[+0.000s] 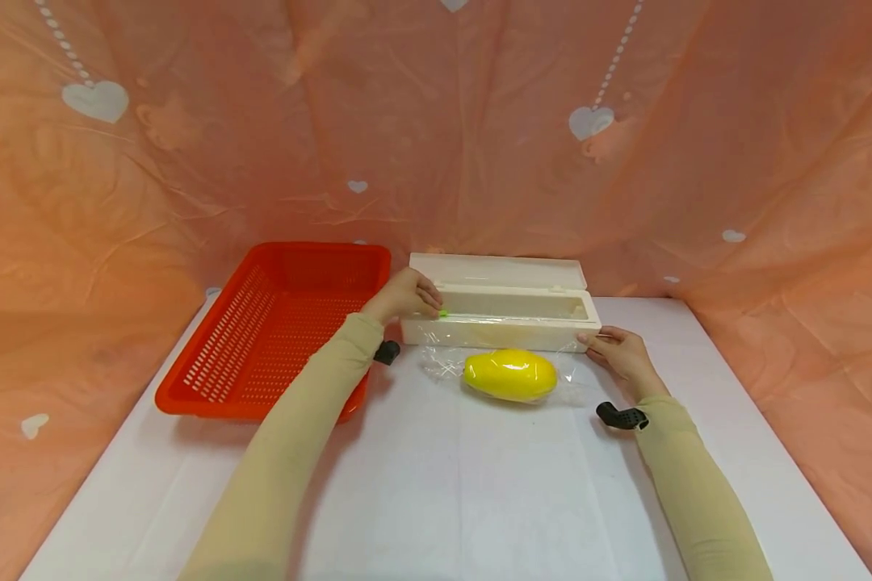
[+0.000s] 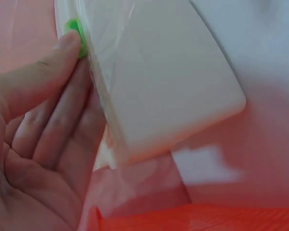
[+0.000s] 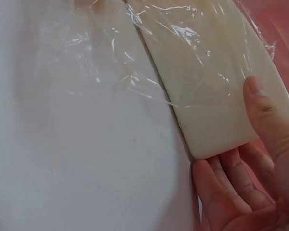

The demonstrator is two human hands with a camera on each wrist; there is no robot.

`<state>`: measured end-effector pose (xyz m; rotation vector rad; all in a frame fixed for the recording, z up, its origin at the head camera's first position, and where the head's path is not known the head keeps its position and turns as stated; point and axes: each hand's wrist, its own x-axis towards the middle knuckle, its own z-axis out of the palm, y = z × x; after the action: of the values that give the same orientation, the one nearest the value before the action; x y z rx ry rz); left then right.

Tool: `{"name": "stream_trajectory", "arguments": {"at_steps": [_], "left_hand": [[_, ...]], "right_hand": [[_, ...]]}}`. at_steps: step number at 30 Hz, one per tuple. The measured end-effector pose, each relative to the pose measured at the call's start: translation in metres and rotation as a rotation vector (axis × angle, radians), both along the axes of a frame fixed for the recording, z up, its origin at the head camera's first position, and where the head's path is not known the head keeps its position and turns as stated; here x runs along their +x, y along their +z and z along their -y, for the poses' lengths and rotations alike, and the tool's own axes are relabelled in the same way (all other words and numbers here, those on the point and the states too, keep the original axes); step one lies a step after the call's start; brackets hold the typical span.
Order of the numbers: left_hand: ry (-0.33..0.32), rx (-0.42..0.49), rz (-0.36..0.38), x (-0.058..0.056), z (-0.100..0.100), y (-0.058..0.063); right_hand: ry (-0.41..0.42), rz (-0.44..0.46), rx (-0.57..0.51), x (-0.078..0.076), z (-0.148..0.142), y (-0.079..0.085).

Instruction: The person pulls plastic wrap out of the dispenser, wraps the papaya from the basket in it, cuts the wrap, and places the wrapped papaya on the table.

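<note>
White oblong plastic box [image 1: 501, 335] on the desk [image 1: 436, 492] is gripped by the right hand [image 1: 622, 355], its green plastic slider [image 2: 82, 36] pinched by the left hand [image 1: 405, 294]; yellow oval fruit [image 1: 510, 375] is fully seen only from the head.

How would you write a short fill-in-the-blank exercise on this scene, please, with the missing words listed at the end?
The left hand pinches a small slider whose colour is ____.
In the head view, the right hand grips the white box at its ____ end.
There, the red basket stands to the box's ____.
The box's lid is not shut but ____.
Missing words: green; right; left; open.
</note>
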<state>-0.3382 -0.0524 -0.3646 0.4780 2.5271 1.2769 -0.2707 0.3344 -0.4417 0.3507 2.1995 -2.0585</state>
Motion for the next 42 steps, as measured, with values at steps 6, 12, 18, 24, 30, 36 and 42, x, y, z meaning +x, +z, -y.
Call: {"name": "stream_trajectory", "arguments": {"at_steps": [6,12,18,24,30,36,42], "left_hand": [[0.002,-0.076,-0.087,0.001,0.007,0.007],[0.002,-0.081,-0.1,0.0,0.013,0.009],[-0.002,-0.111,-0.091,-0.001,0.016,0.011],[0.005,-0.121,-0.088,0.001,0.024,0.014],[-0.002,-0.125,-0.092,0.002,0.035,0.016],[-0.012,-0.099,-0.084,-0.001,0.037,0.014],[-0.003,-0.061,-0.073,-0.003,0.035,0.012]], "right_hand": [[0.0,-0.004,0.022,-0.003,-0.003,0.001],[0.014,-0.005,0.05,-0.003,-0.007,0.001],[0.011,-0.007,0.024,-0.004,-0.007,-0.001],[0.015,-0.016,0.014,-0.006,-0.004,-0.002],[0.017,-0.01,0.004,-0.005,-0.004,-0.001],[0.014,0.003,0.01,-0.004,-0.008,0.002],[0.019,0.02,0.004,-0.003,-0.007,0.004]]}}
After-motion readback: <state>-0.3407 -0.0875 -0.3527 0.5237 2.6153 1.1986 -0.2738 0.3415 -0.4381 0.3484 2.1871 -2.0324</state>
